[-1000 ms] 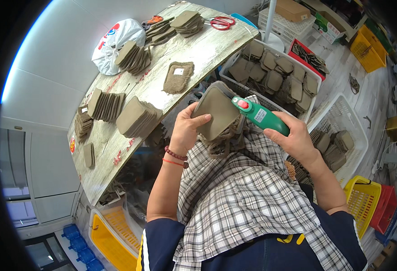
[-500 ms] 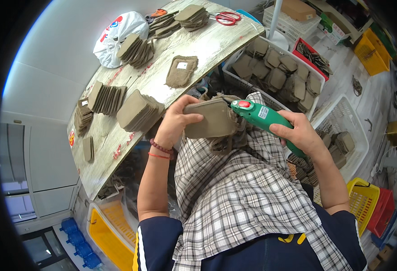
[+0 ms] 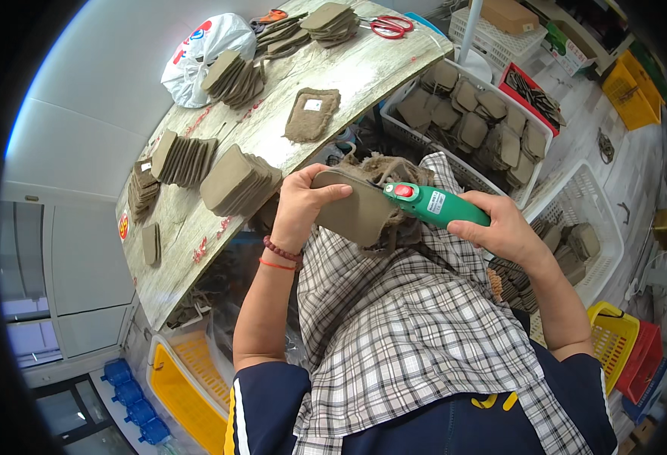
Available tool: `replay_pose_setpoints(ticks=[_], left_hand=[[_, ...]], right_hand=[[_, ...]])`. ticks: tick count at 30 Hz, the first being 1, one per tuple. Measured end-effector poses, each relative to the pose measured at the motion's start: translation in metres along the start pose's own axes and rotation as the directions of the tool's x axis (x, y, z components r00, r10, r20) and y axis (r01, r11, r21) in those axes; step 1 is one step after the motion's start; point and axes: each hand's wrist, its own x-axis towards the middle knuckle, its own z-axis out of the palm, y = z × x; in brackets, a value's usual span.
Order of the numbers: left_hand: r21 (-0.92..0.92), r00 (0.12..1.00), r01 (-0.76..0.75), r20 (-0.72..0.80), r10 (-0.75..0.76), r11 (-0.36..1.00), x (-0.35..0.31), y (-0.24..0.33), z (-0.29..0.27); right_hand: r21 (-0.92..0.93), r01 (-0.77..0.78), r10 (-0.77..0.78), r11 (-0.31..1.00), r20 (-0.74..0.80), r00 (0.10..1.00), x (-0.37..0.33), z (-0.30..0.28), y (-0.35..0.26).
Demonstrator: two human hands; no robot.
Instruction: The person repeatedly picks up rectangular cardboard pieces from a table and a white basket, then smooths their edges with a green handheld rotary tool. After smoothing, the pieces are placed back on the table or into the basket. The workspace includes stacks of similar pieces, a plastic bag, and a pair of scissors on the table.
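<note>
My left hand (image 3: 303,206) grips a khaki fabric pad (image 3: 354,209) above my lap, its thumb flat on the face and its fingers hidden behind. Frayed brown trimmings (image 3: 401,168) hang about the pad's far and right edges. My right hand (image 3: 500,229) is wrapped round green electric scissors (image 3: 433,203) with a red button. Their tip points left and meets the pad's right edge; the blade itself is too small to make out. Beneath both hands spreads a checked apron (image 3: 417,326).
Stacked pads (image 3: 238,182), a fuzzy-edged pad (image 3: 312,115), red-handled scissors (image 3: 391,26) and a white plastic bag (image 3: 204,64) lie on the table (image 3: 333,83). White crates (image 3: 534,171) with more pads stand to the right, a yellow basket (image 3: 178,402) at lower left.
The pad has turned clockwise and tilted, its right end now lower. The electric scissors have shifted slightly left along its edge and lie more level. My right hand has moved a little left.
</note>
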Motion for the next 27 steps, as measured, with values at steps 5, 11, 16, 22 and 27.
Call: replay_pose_setpoints(ticks=[5,11,16,22,27], left_hand=[[0.03,0.991,0.046,0.122,-0.049,0.998,-0.004,0.003,0.003],[0.118,0.975,-0.026,0.223,-0.001,0.993,-0.007,0.011,0.005],[0.066,0.968,-0.091,0.24,0.072,0.994,-0.01,0.01,-0.005],[-0.038,0.984,-0.175,-0.033,0.173,0.984,-0.027,0.023,-0.057],[-0.026,0.954,-0.27,-0.139,0.264,0.962,-0.035,0.034,-0.086]], right_hand=[[0.003,0.088,-0.088,0.996,0.004,0.996,0.006,0.009,0.003],[0.068,0.043,-0.047,0.997,0.055,0.997,0.017,0.015,-0.006],[0.161,0.029,-0.052,0.987,0.141,0.989,0.039,0.03,-0.014],[0.093,0.106,-0.105,0.99,-0.015,0.994,0.046,0.036,-0.006],[-0.008,0.181,-0.181,0.984,-0.005,0.984,0.039,0.036,-0.014]])
